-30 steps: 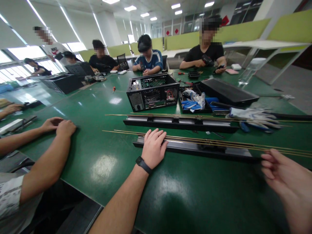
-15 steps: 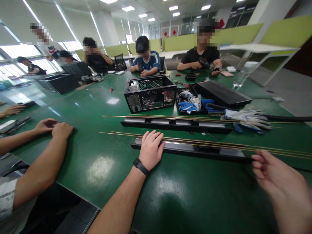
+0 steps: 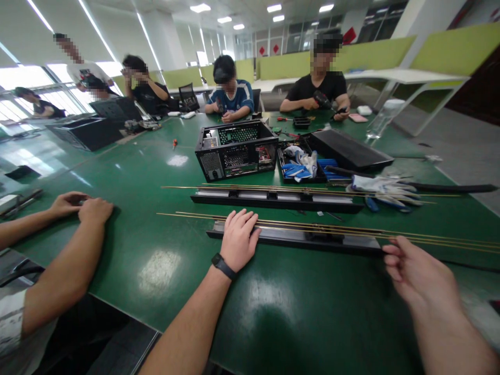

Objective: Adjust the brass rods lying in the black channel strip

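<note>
My left hand [image 3: 238,238] lies flat, fingers together, on the left end of a long black rail [image 3: 304,240] that lies across the green table [image 3: 187,271]. Thin brass rods [image 3: 351,232] run along the top of that rail and stick out past both ends. My right hand [image 3: 416,273] hovers just in front of the rail's right end, fingers loosely curled, holding nothing that I can see. A second black rail [image 3: 273,199] with its own brass rods lies parallel behind the first.
An open black computer case [image 3: 236,149] stands behind the rails, beside a tray of blue and white gloves [image 3: 300,164] and a black panel [image 3: 347,148]. More gloves [image 3: 385,186] lie at the right. A neighbour's hands [image 3: 82,208] rest at the left. Several people sit across the table.
My right hand has moved left and forward toward the rail's right end. The view has shifted slightly. My left hand stays on the rail.
</note>
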The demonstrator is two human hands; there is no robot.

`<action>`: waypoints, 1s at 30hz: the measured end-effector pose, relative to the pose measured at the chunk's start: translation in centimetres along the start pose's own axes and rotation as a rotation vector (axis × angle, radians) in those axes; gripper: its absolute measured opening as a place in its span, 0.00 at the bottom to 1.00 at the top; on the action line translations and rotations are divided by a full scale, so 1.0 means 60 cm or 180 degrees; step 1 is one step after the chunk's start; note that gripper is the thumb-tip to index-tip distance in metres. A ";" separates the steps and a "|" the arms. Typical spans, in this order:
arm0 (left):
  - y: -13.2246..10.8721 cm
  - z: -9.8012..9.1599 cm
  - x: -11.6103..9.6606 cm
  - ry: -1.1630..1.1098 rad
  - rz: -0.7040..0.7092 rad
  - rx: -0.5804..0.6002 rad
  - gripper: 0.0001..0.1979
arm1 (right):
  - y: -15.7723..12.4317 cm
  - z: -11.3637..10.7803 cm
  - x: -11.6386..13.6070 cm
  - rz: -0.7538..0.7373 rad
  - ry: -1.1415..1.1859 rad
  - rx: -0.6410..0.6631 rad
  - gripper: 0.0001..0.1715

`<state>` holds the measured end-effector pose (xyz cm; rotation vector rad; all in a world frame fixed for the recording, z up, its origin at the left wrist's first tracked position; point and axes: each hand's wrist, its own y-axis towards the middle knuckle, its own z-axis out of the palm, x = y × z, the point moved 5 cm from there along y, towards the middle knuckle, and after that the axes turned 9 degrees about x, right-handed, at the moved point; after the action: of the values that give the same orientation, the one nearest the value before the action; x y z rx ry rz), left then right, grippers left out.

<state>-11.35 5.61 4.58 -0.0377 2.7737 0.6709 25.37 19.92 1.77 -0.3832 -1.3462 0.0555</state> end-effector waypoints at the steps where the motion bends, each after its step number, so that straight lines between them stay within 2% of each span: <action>1: 0.000 0.001 0.000 -0.0004 0.0010 0.0001 0.17 | -0.003 0.002 0.001 -0.0013 0.0075 -0.0007 0.06; 7: 0.001 0.000 -0.001 -0.0016 0.0019 -0.0036 0.16 | -0.008 0.012 -0.004 -0.0019 0.0178 0.0232 0.10; 15: 0.001 -0.002 -0.002 -0.0004 0.0028 -0.0040 0.16 | -0.032 0.058 -0.035 0.0080 -0.0039 0.1024 0.28; 17: 0.001 -0.001 -0.001 -0.0019 0.0021 -0.0035 0.16 | -0.034 0.057 -0.035 0.0122 -0.0026 0.0984 0.29; 22: 0.000 0.000 -0.001 -0.0038 0.0030 -0.0041 0.17 | -0.030 0.041 -0.024 0.0036 0.0185 0.0564 0.24; 28: -0.002 0.004 0.003 0.0019 0.0021 -0.0043 0.17 | -0.042 0.066 -0.034 0.0170 0.0092 0.0994 0.29; 30: -0.002 0.006 0.005 0.0013 0.0035 -0.0047 0.17 | -0.041 0.065 -0.034 0.0177 0.0098 0.0972 0.28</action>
<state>-11.51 5.67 4.16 -0.0266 2.7749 0.6948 20.73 18.03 1.27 -0.1625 -1.2729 0.2969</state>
